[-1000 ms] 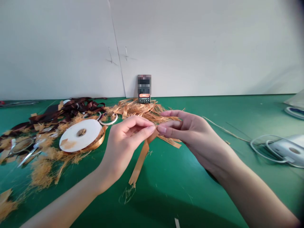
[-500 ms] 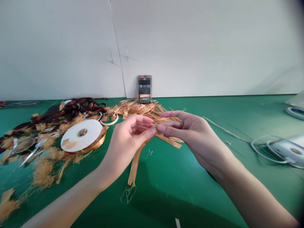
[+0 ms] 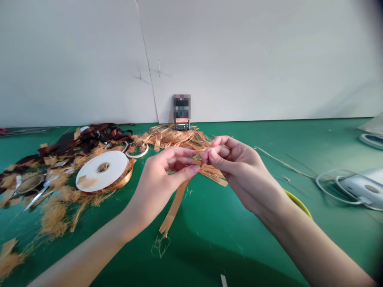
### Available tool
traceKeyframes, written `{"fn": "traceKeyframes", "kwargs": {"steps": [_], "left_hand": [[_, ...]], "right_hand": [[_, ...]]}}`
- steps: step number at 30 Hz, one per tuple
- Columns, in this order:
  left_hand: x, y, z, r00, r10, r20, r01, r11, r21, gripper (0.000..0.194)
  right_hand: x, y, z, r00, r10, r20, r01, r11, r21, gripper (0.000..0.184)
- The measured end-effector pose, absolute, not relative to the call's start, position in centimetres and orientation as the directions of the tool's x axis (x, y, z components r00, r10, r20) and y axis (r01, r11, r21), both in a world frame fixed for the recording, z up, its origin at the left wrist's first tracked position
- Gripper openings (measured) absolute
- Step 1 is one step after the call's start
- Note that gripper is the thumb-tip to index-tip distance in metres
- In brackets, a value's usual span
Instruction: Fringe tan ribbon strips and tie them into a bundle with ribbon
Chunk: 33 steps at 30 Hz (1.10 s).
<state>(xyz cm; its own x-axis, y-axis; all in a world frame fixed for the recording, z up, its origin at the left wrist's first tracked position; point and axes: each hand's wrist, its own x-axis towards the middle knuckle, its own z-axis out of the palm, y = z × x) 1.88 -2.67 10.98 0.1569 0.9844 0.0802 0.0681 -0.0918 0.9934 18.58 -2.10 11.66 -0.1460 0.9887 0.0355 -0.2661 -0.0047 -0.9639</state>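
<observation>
A green work mat [image 3: 257, 247] covered the bench, running back to a white panelled wall [image 3: 251, 59] with a vertical seam and small scratched marks well beyond the hands. A phone [image 3: 182, 124] stood against that wall, straight ahead of the hands, its screen blurred out. Behind the hands lay a heap of frayed tan raffia [image 3: 175, 137]. Left of the left hand sat a white ribbon spool [image 3: 101, 170] with golden ribbon wound on it, and farther left were tangled dark brown ribbon [image 3: 98, 133] and steel scissors [image 3: 36, 195] among loose fibres. Right of the right hand lay a pale device [image 3: 363, 187] with a looped white cable [image 3: 326, 179].

Just below the right wrist showed a curved yellow rim [image 3: 299, 202], too little of it visible to say whether it belonged to a container.

The left hand [image 3: 158, 183] and right hand [image 3: 239, 171] were both curled, not spread, their fingertips close together and pinching a golden satin ribbon [image 3: 175, 207] between them. Its long tail hung down below the left hand onto the mat.
</observation>
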Motion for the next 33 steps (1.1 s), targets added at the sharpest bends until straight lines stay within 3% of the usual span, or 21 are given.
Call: {"fn": "traceKeyframes", "kwargs": {"steps": [5, 17, 25, 33], "left_hand": [[2.1, -2.8, 11.2, 0.173, 0.983, 0.054, 0.022, -0.058, 0.998, 0.021], [1.8, -2.5, 10.7, 0.09, 0.992, 0.083, 0.091, -0.092, 0.992, 0.02], [1.9, -2.6, 10.6, 0.081, 0.992, 0.097, 0.096, -0.104, 0.99, 0.023], [2.0, -2.5, 11.0, 0.112, 0.992, 0.055, 0.089, -0.065, 0.994, 0.015]], "right_hand": [[18.4, -2.1, 11.8, -0.195, 0.979, 0.055, -0.289, -0.004, -0.957, 0.021], [19.8, -1.0, 12.0, 0.025, 0.998, 0.059, -0.277, 0.064, -0.959, 0.018], [18.6, -1.8, 12.1, -0.298, 0.947, -0.122, 0.044, -0.114, -0.992, 0.025], [18.7, -1.9, 12.2, -0.283, 0.952, -0.119, 0.123, -0.087, -0.989, 0.022]]}}
